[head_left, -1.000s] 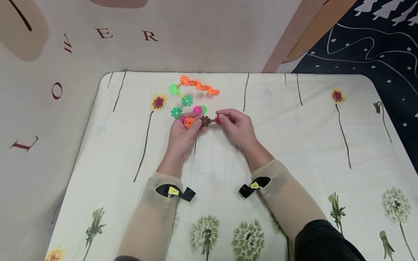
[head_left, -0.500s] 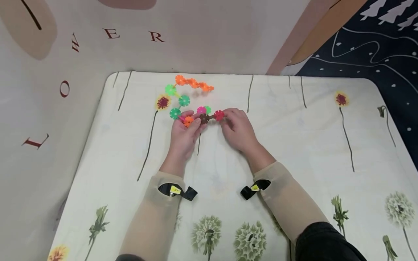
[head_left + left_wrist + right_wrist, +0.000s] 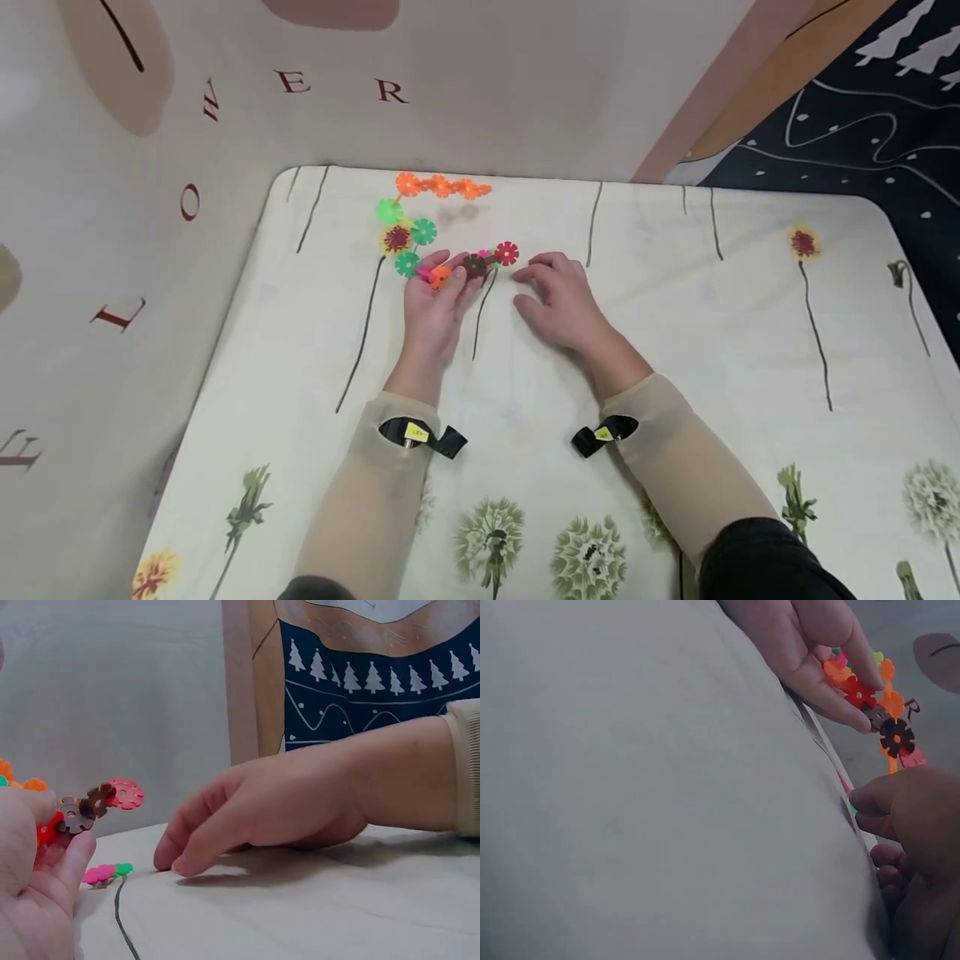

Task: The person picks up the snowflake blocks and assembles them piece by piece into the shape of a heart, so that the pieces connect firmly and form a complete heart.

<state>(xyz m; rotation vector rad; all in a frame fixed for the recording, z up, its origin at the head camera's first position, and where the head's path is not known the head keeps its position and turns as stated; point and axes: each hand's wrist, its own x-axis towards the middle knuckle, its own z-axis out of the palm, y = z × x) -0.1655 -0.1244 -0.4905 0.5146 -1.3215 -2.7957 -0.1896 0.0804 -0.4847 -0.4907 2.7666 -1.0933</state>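
Observation:
A chain of interlocking plastic snowflake discs is gripped by my left hand (image 3: 433, 317), the thumb over its near part beside an orange disc (image 3: 439, 277). Brown discs (image 3: 76, 815) stick out past the fingers, and a red disc (image 3: 507, 253) forms that end. Beyond the hand, the chain zigzags through teal discs (image 3: 423, 232) and a light green disc (image 3: 388, 211) to a row of orange discs (image 3: 441, 186). My right hand (image 3: 564, 304) is apart from the chain, holding nothing, fingers loosely bent low over the table. Loose pink and green discs (image 3: 107, 873) lie between the hands, partly hidden in the head view.
A white cloth printed with flowers and stems covers the table (image 3: 675, 333). Behind its far edge rises a pale wall (image 3: 510, 92) with letters, and a dark panel (image 3: 847, 142) with white trees stands at the right.
The right hand has let go of the red disc, which stays at the chain's end, and has drawn back slightly. The left hand keeps its hold. The head view has shifted, moving the scene rightward.

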